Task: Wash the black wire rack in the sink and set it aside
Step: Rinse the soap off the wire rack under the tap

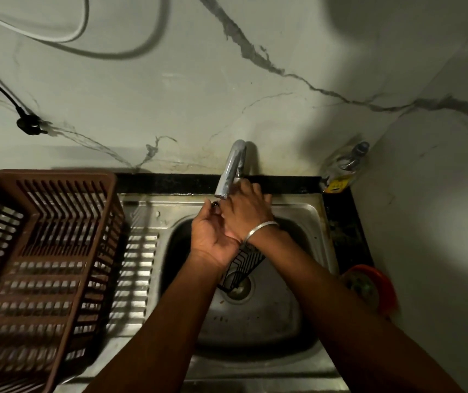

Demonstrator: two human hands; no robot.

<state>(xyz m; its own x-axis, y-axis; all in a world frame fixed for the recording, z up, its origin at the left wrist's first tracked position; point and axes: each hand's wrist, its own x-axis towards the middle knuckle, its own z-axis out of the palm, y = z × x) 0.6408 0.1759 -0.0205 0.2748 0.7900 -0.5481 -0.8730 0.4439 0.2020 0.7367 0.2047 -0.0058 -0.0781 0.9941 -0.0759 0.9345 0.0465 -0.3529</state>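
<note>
Gripped at its upper end, the black wire rack (245,265) was held in the left hand (213,239), whose fingers were curled round a dark wire end just below the spout of the tap (231,168). Whether the right hand (248,212) was closed on anything could not be told: it was laid across the left, palm down, with its fingers reaching toward the base of the tap, and a metal bangle (259,229) was worn on its wrist. The rack was hung tilted inside the sink (306,222), its lower end close over the drain (237,286); contact with the basin could not be made out. No running water could be distinguished in the dim light, so the washing was judged to be at or near its start.

Several risks were judged from this position. A wet, thin wire held by one end could be slipped through the fingers, and the rack would then be dropped onto the drain. If the tap were opened hard, water could be sprayed off the wires onto the desk and the wall. The bangle could be snagged on the wires. The brown dish basket (37,251), standing on the draining board to the left, was judged the likely place for setting the rack aside, and a careless swing there could knock its rim.
</note>
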